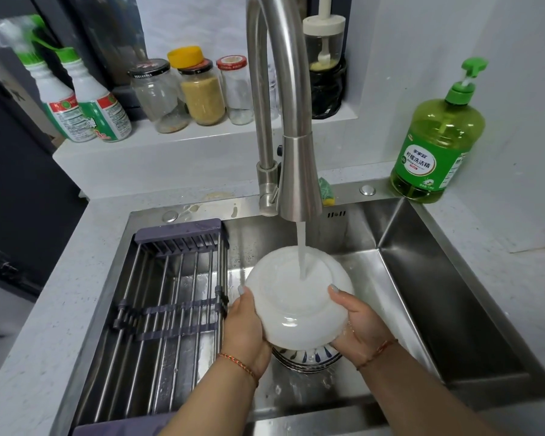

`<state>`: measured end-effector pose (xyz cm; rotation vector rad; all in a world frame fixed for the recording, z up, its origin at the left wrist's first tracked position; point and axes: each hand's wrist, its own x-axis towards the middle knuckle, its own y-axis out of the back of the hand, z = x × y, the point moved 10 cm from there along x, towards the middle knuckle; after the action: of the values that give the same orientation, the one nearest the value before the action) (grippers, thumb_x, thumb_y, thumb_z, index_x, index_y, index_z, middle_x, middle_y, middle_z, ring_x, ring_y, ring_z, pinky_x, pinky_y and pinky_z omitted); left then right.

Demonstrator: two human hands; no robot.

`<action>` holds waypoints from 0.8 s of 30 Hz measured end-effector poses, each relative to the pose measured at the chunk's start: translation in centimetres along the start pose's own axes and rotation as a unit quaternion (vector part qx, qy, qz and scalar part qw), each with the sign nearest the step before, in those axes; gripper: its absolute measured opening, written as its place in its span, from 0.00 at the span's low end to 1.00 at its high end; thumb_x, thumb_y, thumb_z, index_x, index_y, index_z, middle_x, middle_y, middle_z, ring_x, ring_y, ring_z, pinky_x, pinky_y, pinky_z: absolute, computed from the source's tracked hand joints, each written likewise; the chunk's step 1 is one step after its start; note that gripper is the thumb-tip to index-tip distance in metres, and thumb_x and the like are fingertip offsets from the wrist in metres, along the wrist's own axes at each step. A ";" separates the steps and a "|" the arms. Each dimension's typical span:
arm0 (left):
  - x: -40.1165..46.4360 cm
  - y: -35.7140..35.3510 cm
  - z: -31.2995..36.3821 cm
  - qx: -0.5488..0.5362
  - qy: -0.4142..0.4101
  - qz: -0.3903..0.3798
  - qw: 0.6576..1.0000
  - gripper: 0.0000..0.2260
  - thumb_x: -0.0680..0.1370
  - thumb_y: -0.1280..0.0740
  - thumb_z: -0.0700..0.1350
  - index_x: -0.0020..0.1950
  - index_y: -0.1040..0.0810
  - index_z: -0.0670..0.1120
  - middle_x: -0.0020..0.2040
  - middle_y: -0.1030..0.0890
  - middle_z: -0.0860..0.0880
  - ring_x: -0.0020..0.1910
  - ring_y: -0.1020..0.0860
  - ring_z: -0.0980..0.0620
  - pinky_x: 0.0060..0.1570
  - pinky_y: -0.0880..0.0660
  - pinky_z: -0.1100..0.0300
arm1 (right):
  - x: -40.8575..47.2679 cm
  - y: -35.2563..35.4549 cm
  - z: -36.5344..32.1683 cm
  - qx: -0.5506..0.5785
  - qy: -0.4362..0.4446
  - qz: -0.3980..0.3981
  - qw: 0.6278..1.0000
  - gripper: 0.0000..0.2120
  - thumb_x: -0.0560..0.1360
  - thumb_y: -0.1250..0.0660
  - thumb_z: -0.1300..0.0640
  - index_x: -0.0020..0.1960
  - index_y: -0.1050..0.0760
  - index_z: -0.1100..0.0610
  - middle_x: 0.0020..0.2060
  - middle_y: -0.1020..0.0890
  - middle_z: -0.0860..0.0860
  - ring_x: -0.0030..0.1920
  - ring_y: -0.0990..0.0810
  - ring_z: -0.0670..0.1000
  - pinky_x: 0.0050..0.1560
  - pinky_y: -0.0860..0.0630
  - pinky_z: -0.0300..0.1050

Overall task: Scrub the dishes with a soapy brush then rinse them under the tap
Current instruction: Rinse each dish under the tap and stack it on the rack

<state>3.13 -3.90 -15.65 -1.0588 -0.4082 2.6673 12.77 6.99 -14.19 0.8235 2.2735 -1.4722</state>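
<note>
Both hands, left hand (244, 328) and right hand (361, 319), grip an upturned white bowl (296, 297) at frame centre, fingers curled round its rim. Water from the tap (299, 180) strikes its base, above patterned dishes (306, 358) in the sink (422, 278).

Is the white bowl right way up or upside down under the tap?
Upside down: the white bowl shows its foot ring upward, the water stream lands on its base.
</note>
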 end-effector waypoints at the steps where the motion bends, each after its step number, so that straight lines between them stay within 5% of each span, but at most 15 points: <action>1: 0.0 0.3 -0.3 -0.002 0.013 0.006 1.000 0.20 0.82 0.44 0.55 0.63 0.24 0.43 0.56 0.17 0.42 0.56 0.20 0.41 0.50 0.21 0.45 | -0.1 0.0 0.1 -0.002 -0.003 -0.003 1.000 0.32 0.63 0.25 0.56 0.65 0.27 0.61 0.58 0.21 0.62 0.56 0.20 0.63 0.47 0.20 0.59; 3: 0.0 0.6 -0.6 -0.013 0.033 0.011 0.999 0.20 0.82 0.44 0.54 0.65 0.25 0.42 0.58 0.19 0.41 0.58 0.21 0.40 0.54 0.22 0.43 | -0.1 -0.2 0.2 -0.002 -0.007 -0.016 1.000 0.30 0.64 0.24 0.56 0.64 0.27 0.62 0.58 0.20 0.63 0.56 0.20 0.63 0.48 0.20 0.60; 7: -0.4 0.3 -0.8 -0.035 0.061 0.005 0.998 0.16 0.83 0.43 0.50 0.61 0.23 0.41 0.55 0.18 0.41 0.52 0.20 0.42 0.44 0.22 0.48 | -0.3 -0.2 0.1 -0.006 -0.006 -0.017 1.000 0.19 0.72 0.38 0.58 0.62 0.26 0.62 0.56 0.19 0.62 0.53 0.18 0.61 0.48 0.20 0.59; 10: -0.1 1.0 -0.9 0.002 0.057 0.013 0.998 0.14 0.82 0.41 0.46 0.64 0.25 0.40 0.57 0.19 0.42 0.53 0.20 0.43 0.43 0.20 0.50 | -0.2 -0.3 -0.4 -0.019 0.016 -0.020 1.000 0.20 0.71 0.37 0.60 0.63 0.27 0.63 0.56 0.20 0.63 0.55 0.19 0.62 0.48 0.20 0.58; 13: -0.2 1.1 -0.7 0.051 0.047 0.001 0.998 0.19 0.80 0.40 0.38 0.71 0.33 0.37 0.59 0.22 0.40 0.45 0.25 0.48 0.31 0.23 0.60 | 0.0 -0.2 -1.4 -0.063 0.052 -0.023 0.996 0.21 0.71 0.34 0.64 0.64 0.27 0.63 0.57 0.20 0.64 0.58 0.21 0.63 0.54 0.23 0.62; 15: -0.4 0.6 -0.4 0.086 0.033 -0.018 0.996 0.21 0.79 0.39 0.37 0.73 0.35 0.41 0.63 0.23 0.39 0.46 0.26 0.49 0.38 0.25 0.59 | -0.1 -0.6 -1.8 -0.106 0.072 -0.033 0.991 0.23 0.69 0.31 0.66 0.64 0.27 0.63 0.57 0.20 0.63 0.58 0.21 0.63 0.57 0.25 0.63; 18: -1.1 -0.7 0.5 0.145 -0.002 -0.062 0.987 0.21 0.80 0.38 0.39 0.73 0.34 0.49 0.53 0.21 0.51 0.46 0.25 0.55 0.41 0.30 0.61 | -0.5 -0.4 -2.4 -0.212 0.120 0.015 0.970 0.23 0.65 0.29 0.62 0.59 0.24 0.62 0.53 0.17 0.60 0.55 0.19 0.61 0.53 0.22 0.58; 20: -1.9 -1.8 1.0 0.156 -0.011 -0.087 0.984 0.20 0.80 0.39 0.39 0.72 0.32 0.50 0.44 0.22 0.54 0.42 0.26 0.58 0.38 0.31 0.62 | -0.9 -0.3 -3.1 -0.349 0.164 0.082 0.919 0.16 0.65 0.25 0.62 0.52 0.22 0.62 0.45 0.16 0.57 0.49 0.18 0.60 0.45 0.19 0.47; 22: -2.6 -2.7 1.0 0.136 0.009 -0.103 0.985 0.18 0.80 0.39 0.41 0.70 0.30 0.51 0.37 0.21 0.52 0.37 0.25 0.54 0.39 0.29 0.60 | -1.4 -1.3 -3.1 -0.526 0.199 0.112 0.819 0.09 0.69 0.28 0.64 0.48 0.23 0.59 0.38 0.19 0.50 0.40 0.20 0.51 0.34 0.26 0.30; 24: -3.3 -3.7 0.7 0.116 0.045 -0.127 0.984 0.15 0.81 0.38 0.47 0.68 0.29 0.54 0.37 0.20 0.49 0.36 0.24 0.50 0.41 0.27 0.56 | -1.6 -3.1 -2.0 -0.655 0.237 0.086 0.713 0.11 0.73 0.32 0.63 0.55 0.22 0.56 0.40 0.19 0.49 0.40 0.21 0.49 0.33 0.32 0.25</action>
<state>5.44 -1.60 -11.85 -0.9791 -0.1932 2.3651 12.21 7.35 -10.25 0.8401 2.6188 0.6716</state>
